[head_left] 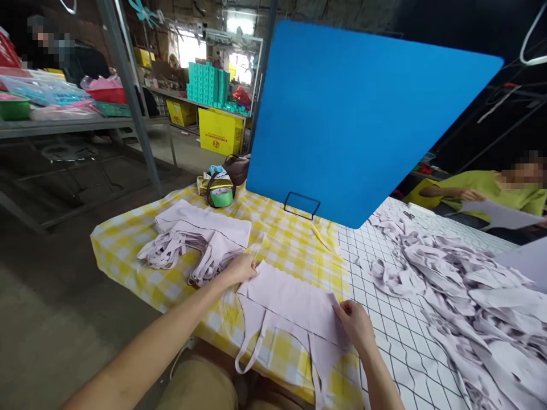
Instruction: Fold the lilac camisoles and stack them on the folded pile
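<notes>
Pale-lilac garment (290, 299) flat on yellow-checked cloth (299, 242), between both hands, long axis left to right. Right hand (356, 324) pinches its right edge; left hand (241, 269), its upper-left corner. Stack of similar pieces (205, 226) just beyond the left, well apart from the right.

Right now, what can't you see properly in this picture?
Head view:
Right strap on the held cloth: cut off by the bottom edge.
Right hand: some fingers hidden behind the hand itself.
Blue board: it hides whatever is behind it.
Front yellow box: its writing is too small to read.
</notes>
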The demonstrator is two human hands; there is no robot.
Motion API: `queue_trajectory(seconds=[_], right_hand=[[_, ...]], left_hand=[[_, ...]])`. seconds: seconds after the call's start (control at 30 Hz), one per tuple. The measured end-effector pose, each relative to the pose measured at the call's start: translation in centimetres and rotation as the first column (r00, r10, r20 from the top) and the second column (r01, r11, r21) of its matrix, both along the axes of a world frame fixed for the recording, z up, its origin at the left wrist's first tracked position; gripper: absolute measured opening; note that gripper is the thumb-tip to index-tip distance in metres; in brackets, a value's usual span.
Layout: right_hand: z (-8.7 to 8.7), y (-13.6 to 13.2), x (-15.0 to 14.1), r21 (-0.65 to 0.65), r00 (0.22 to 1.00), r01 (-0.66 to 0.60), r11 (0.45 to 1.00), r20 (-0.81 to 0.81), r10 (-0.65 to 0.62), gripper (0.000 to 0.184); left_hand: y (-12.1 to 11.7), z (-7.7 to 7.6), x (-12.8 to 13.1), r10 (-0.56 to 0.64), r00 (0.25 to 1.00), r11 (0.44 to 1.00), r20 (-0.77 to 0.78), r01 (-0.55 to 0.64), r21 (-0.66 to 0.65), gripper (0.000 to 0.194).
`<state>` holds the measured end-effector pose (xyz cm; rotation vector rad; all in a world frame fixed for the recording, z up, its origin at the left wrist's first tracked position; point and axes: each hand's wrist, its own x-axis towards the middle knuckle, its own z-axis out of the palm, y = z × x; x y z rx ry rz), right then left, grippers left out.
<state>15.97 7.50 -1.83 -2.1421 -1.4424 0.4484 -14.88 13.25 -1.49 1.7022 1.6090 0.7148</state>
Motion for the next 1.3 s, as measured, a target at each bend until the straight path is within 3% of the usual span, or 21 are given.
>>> queue_trajectory(seconds=[0.1,0.23,0.37,0.43,0.53,0.63,0.73,0.83,0.9,0.93,1.0,1.07,1.17,1.3], right_hand=[[1.1,-0.7,0.0,0.028,0.998,-0.015,0.999,-0.068,0.017,0.032],[3.6,-2.0,-1.3,0.112,0.92,0.032,0.993,-0.391,0.014,0.041],[7.8,-3.0,-3.5,0.139,0.768,0.0,0.99,-0.634,0.09,0.053],[10.1,-3.2,-4.4,0.132,0.728,-0.058,0.99,-0.672,0.132,0.061],[12.8,-3.4,-5.9,0.183,0.706,-0.126,0.975,-0.674,0.218,0.065],[14.2,-3.2,-8.8,0.311,0.701,-0.169,0.935,-0.629,0.336,0.058],[14.8,-1.9,-13.1,0.446,0.693,-0.208,0.871,-0.561,0.453,0.045],[14.1,1.3,-17.8,0.501,0.667,-0.26,0.825,-0.525,0.529,0.038],[12.5,4.4,-20.5,0.501,0.645,-0.293,0.814,-0.525,0.555,0.038],[11.3,6.1,-21.6,0.49,0.64,-0.318,0.812,-0.521,0.565,0.039],[8.4,9.4,-23.4,0.428,0.707,-0.362,0.828,-0.453,0.543,0.037],[5.5,12.1,-24.5,0.377,0.748,-0.373,0.848,-0.418,0.515,0.025],[2.5,14.5,-25.1,0.334,0.799,-0.375,0.865,-0.357,0.484,0.013],[1.1,15.7,-25.1,0.324,0.835,-0.397,0.859,-0.261,0.485,0.017]], left_hand=[[-0.9,0.4,0.2,-0.015,1.0,0.999,0.026,0.014,0.047,0.014],[-2.1,1.4,0.2,-0.015,0.994,0.997,0.107,0.006,0.079,0.014],[-3.6,3.4,-1.5,-0.06,0.894,0.991,0.443,-0.002,0.137,0.024],[-4.4,4.7,-3.5,-0.078,0.825,0.983,0.56,-0.031,0.183,0.026],[-5.3,7.2,-8.0,-0.045,0.793,0.959,0.607,-0.135,0.249,0.029],[-6.0,10.0,-13.2,0.037,0.758,0.909,0.651,-0.296,0.294,0.026],[-5.9,12.2,-17.7,0.105,0.687,0.881,0.719,-0.4,0.253,0.02],[-3.9,12.3,-21.0,0.173,0.665,0.89,0.726,-0.421,0.173,0.054],[-1.4,11.0,-22.7,0.203,0.721,0.906,0.662,-0.395,0.152,0.065],[0.1,10.0,-23.4,0.217,0.768,0.911,0.603,-0.381,0.158,0.062],[3.1,7.7,-24.3,0.23,0.874,0.925,0.429,-0.333,0.183,0.047],[5.6,5.5,-24.8,0.242,0.943,0.94,0.227,-0.286,0.185,0.029],[7.7,3.3,-25.0,0.26,0.966,0.95,-0.01,-0.254,0.184,0.026],[8.6,2.3,-25.2,0.299,0.945,0.932,-0.132,-0.259,0.254,0.035]])
